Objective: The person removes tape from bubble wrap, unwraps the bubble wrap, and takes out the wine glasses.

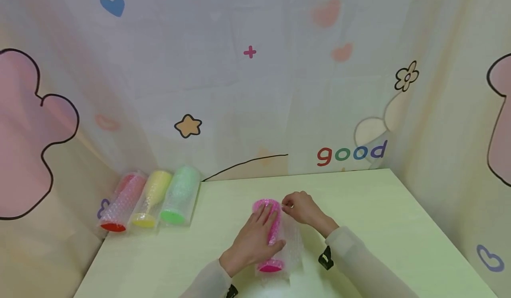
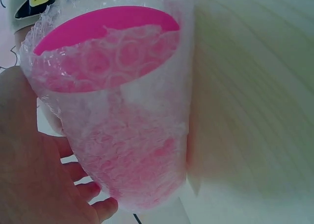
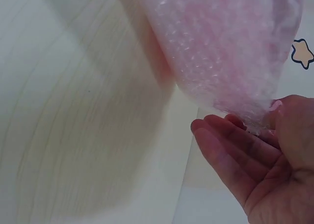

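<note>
As hands point(image 1: 254, 240) point(image 1: 305, 208) touch bundle point(image 2: 127, 126), long axis pointing away, disc point(image 1: 271, 268) nearest

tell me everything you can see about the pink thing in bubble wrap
The pink thing looks long and rounded, with a flat, smooth, oval-looking end facing the person. Clear bubble wrap surrounds it, partly overlapping that end and blurring its inner shape. It lies on the pale table. The left hand rests on top; the right hand pinches the wrap's far edge.
</note>
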### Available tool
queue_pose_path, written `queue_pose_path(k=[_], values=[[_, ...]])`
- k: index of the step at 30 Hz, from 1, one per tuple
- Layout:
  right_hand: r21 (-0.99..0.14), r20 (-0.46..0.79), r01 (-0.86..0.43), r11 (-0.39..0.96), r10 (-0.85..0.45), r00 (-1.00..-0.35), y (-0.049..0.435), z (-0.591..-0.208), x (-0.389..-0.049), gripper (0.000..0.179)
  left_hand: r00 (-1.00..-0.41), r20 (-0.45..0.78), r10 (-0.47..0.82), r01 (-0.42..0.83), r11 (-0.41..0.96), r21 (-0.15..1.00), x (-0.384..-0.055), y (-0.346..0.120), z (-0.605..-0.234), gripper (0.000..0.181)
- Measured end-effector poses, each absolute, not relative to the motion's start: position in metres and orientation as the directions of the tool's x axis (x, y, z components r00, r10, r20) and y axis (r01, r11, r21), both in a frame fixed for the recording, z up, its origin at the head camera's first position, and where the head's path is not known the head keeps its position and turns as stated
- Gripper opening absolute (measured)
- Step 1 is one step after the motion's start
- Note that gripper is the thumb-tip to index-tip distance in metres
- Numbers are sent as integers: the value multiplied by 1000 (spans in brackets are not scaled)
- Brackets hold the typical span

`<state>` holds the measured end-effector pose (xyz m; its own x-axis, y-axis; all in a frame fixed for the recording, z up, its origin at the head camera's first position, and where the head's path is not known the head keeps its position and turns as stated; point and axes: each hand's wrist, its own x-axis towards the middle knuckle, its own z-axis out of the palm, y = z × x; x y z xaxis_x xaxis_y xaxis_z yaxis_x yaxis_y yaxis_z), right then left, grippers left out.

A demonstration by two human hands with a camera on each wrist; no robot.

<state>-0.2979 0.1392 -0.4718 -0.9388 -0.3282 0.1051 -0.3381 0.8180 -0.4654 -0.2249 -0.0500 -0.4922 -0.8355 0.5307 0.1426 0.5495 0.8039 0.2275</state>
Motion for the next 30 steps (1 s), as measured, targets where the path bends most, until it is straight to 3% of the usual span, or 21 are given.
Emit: queue_pose_path(k=[22,30], values=[[-581,30,-232,780,-264,-964,152,-481,-300,8,-836,117,535,547,800,246,-222,-59,-503,78],[-548,80,-321,772,-334,-939,147,-479,-303,15,-854,133,503,520,819,243,-224,-59,-497,76]])
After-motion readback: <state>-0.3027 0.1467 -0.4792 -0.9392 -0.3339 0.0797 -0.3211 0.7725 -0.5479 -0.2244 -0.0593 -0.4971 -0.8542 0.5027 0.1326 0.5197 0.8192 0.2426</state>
